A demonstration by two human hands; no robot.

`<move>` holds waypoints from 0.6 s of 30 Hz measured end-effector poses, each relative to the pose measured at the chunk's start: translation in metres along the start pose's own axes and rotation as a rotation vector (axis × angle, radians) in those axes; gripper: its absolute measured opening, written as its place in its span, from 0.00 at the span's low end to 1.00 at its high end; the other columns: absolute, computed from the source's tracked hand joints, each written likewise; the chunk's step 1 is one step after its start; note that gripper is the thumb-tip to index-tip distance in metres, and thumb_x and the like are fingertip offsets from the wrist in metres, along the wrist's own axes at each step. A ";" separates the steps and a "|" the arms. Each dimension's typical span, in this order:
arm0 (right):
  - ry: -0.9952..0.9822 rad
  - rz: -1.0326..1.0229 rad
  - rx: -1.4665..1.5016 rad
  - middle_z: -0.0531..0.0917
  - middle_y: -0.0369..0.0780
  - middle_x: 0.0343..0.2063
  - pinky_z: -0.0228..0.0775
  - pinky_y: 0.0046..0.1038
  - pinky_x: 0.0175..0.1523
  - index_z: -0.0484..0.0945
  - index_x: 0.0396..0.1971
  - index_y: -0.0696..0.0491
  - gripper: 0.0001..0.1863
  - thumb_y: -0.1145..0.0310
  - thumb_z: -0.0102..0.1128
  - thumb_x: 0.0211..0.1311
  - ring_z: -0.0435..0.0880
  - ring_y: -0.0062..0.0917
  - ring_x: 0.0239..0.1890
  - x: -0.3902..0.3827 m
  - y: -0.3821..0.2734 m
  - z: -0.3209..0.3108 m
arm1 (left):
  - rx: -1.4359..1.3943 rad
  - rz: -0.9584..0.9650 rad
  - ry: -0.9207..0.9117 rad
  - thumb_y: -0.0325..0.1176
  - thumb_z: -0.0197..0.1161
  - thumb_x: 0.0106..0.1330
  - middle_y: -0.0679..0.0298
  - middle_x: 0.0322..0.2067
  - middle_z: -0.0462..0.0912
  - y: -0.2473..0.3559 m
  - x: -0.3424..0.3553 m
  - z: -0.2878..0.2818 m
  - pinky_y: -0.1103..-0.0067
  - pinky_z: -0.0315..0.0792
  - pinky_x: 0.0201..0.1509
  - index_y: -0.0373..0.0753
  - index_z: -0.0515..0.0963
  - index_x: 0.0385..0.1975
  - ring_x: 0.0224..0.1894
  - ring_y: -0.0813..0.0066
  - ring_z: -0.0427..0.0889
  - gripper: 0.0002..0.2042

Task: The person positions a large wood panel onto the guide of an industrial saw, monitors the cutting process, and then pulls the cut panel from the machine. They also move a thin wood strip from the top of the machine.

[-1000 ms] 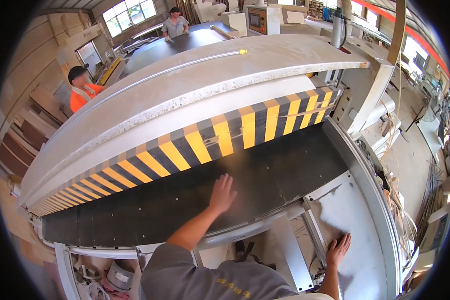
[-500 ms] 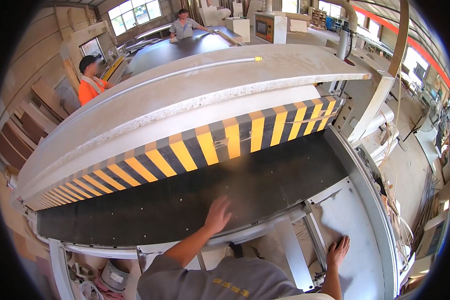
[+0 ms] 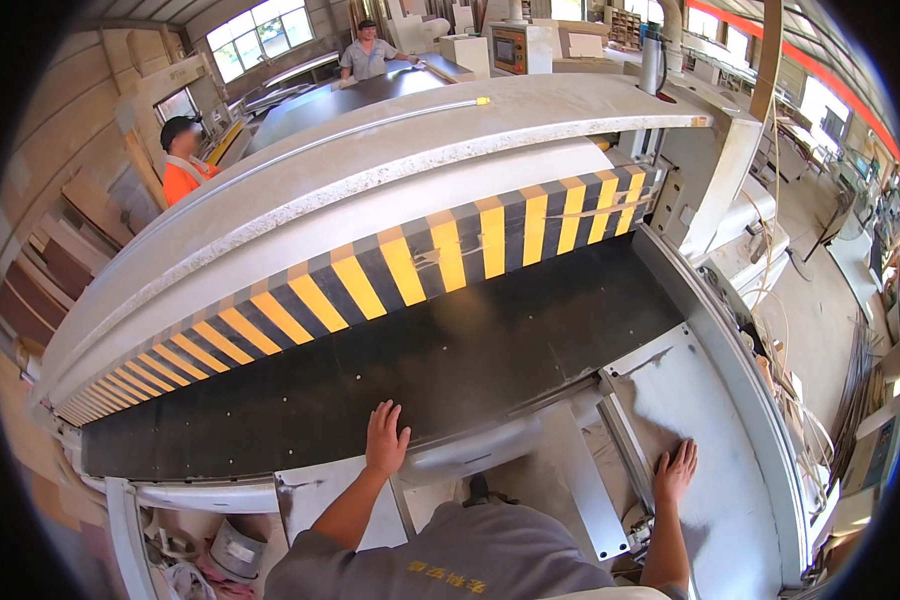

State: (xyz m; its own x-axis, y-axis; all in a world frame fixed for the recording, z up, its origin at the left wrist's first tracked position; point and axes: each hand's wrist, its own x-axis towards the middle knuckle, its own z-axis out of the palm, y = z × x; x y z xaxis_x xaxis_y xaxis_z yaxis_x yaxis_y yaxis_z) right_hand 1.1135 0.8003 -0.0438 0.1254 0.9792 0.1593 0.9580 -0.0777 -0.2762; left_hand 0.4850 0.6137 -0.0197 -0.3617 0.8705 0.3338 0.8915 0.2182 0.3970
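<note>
My left hand [image 3: 385, 435] lies with fingers apart at the near edge of the long black machine bed [image 3: 530, 330], which is dotted with small pale spots. My right hand [image 3: 674, 468] rests open on the scuffed metal side plate [image 3: 720, 420]. Behind the bed runs a beam [image 3: 400, 270] with black and yellow stripes, under a wide, dusty pale machine top [image 3: 390, 140] that carries a thin metal tube [image 3: 360, 126] with a yellow end.
A person in orange [image 3: 180, 175] stands beyond the machine at left; another in grey [image 3: 368, 58] is behind a dark panel [image 3: 330, 100]. A cabinet with a screen [image 3: 520, 50] is behind. An upright post [image 3: 725, 180] and hanging hoses flank the right. Boards [image 3: 50, 260] lean at left.
My left hand has drawn back toward me and left, from mid-bed to the near edge. My right hand stays on the plate. The person in grey has stretched an arm out sideways.
</note>
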 end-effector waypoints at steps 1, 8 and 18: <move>-0.005 0.007 0.002 0.62 0.48 0.77 0.42 0.43 0.84 0.64 0.73 0.62 0.34 0.59 0.54 0.74 0.54 0.42 0.81 0.000 -0.003 -0.001 | 0.022 -0.022 0.004 0.36 0.64 0.72 0.49 0.72 0.66 0.001 -0.003 0.000 0.54 0.54 0.81 0.36 0.70 0.68 0.75 0.45 0.62 0.26; 0.007 0.013 -0.004 0.62 0.47 0.77 0.42 0.41 0.84 0.63 0.74 0.61 0.33 0.59 0.53 0.76 0.54 0.41 0.81 0.001 -0.003 0.000 | 0.059 -0.041 0.006 0.36 0.63 0.72 0.51 0.73 0.66 0.009 -0.004 -0.003 0.56 0.55 0.81 0.37 0.70 0.68 0.76 0.45 0.61 0.26; -0.004 0.040 0.025 0.63 0.49 0.76 0.43 0.42 0.84 0.66 0.73 0.60 0.33 0.59 0.55 0.74 0.54 0.42 0.81 -0.006 -0.003 -0.003 | 0.087 -0.011 0.029 0.36 0.63 0.71 0.51 0.73 0.65 0.002 -0.006 0.001 0.55 0.51 0.83 0.38 0.69 0.68 0.77 0.46 0.59 0.26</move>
State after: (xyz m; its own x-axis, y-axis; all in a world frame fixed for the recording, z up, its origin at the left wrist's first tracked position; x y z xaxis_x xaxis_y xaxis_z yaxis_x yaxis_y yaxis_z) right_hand 1.1111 0.7939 -0.0409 0.1621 0.9762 0.1443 0.9456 -0.1118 -0.3056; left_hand 0.4894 0.6092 -0.0219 -0.3784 0.8547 0.3554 0.9072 0.2663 0.3256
